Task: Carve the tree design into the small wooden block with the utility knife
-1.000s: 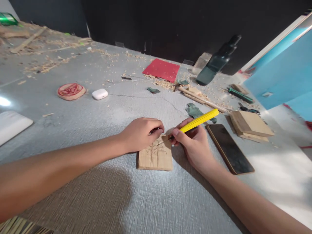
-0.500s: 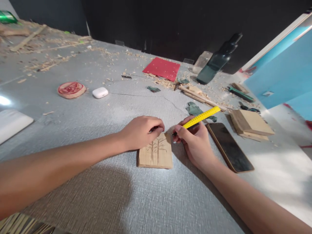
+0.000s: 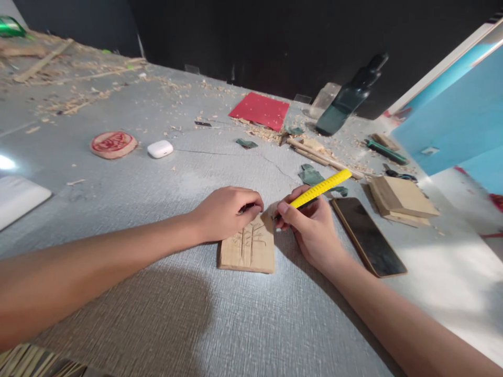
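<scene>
A small wooden plaque [image 3: 247, 252] with a tree-like figure cut into it lies flat on the grey table [image 3: 165, 314]. My left hand [image 3: 227, 212] rests on its upper left corner, fingers curled and pressing it down. My right hand [image 3: 312, 228] grips a yellow-handled carving knife [image 3: 322, 187] like a pen. The knife's tip sits at the plaque's upper right corner, and its handle slants up and to the right.
A dark phone [image 3: 368, 236] lies just right of my right hand, beside stacked wood blocks [image 3: 401, 200]. Farther back are a red sheet [image 3: 260, 111], a dark bottle [image 3: 346, 99], wooden sticks [image 3: 324, 157], shavings, a white earbud case [image 3: 160, 148] and a red-printed wooden disc [image 3: 113, 144].
The knife tip has drawn back from the plaque's surface to its upper right corner. My left hand has stayed on the plaque. The view has shifted slightly.
</scene>
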The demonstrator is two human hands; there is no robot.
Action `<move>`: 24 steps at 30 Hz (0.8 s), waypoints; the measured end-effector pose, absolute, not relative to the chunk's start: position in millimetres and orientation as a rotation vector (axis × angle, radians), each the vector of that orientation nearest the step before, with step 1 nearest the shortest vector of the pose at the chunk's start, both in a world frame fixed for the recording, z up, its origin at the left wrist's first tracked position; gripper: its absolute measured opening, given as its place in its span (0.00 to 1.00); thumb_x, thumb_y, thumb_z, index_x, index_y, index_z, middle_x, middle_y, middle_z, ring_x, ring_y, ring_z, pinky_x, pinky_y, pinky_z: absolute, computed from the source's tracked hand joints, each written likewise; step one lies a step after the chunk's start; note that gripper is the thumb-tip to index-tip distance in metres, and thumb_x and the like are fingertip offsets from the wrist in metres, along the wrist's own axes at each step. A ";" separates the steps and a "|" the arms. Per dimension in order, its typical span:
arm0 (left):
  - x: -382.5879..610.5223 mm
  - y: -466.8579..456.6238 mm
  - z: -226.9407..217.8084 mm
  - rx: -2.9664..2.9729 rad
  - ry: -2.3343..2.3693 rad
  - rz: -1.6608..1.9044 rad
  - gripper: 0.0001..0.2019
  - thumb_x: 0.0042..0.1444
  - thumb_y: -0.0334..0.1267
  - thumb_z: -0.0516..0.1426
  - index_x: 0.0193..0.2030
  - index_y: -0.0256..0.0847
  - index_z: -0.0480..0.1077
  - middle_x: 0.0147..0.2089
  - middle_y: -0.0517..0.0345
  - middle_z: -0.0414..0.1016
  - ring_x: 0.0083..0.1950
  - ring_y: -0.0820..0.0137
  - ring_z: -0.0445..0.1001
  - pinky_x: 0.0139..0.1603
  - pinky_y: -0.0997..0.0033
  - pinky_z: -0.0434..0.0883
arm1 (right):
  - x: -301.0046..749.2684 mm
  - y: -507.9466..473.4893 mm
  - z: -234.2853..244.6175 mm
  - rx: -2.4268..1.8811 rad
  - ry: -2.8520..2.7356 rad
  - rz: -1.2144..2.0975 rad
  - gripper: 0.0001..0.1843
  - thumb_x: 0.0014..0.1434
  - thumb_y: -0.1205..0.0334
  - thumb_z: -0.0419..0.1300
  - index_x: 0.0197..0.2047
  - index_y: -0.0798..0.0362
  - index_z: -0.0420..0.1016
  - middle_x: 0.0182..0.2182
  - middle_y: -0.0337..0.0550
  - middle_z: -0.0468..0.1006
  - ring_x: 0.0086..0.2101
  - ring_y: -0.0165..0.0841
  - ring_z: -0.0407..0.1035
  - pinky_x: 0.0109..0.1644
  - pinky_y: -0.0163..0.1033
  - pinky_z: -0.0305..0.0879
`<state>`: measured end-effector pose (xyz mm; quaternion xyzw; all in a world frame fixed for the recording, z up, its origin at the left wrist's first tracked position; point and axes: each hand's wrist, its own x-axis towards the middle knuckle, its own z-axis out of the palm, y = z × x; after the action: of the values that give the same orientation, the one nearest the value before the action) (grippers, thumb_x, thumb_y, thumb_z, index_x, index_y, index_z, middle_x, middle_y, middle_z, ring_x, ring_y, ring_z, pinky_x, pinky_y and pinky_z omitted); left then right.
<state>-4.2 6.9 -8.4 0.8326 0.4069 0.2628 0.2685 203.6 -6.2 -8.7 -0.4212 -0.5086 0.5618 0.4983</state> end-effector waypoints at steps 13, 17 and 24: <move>-4.4 5.7 -8.4 2.255 1.094 0.715 0.10 0.69 0.36 0.54 0.41 0.41 0.77 0.40 0.58 0.81 0.43 0.68 0.77 0.44 0.67 0.68 | 204.1 -6.6 -8.2 -1.018 -1.221 1.369 0.18 0.54 0.63 0.75 0.38 0.50 0.68 0.25 0.33 0.78 0.21 0.27 0.72 0.24 0.33 0.66; -4.8 5.6 -9.0 2.249 1.094 0.710 0.10 0.69 0.36 0.54 0.41 0.42 0.77 0.40 0.59 0.80 0.42 0.69 0.77 0.43 0.67 0.67 | 202.8 -8.4 -7.7 -1.002 -1.277 1.407 0.19 0.53 0.61 0.76 0.38 0.50 0.68 0.27 0.35 0.79 0.22 0.28 0.73 0.26 0.33 0.69; -3.9 5.5 -8.4 2.253 1.093 0.727 0.10 0.69 0.35 0.54 0.41 0.42 0.77 0.40 0.59 0.80 0.42 0.69 0.77 0.43 0.67 0.68 | 204.2 -6.1 -9.9 -1.053 -1.233 1.322 0.17 0.54 0.62 0.74 0.37 0.50 0.68 0.24 0.34 0.77 0.21 0.28 0.71 0.24 0.33 0.65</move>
<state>-3.9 5.5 -8.4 0.8334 0.4042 0.2689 0.2640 204.2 -6.1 -9.9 -0.4357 -0.5101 0.5469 0.5008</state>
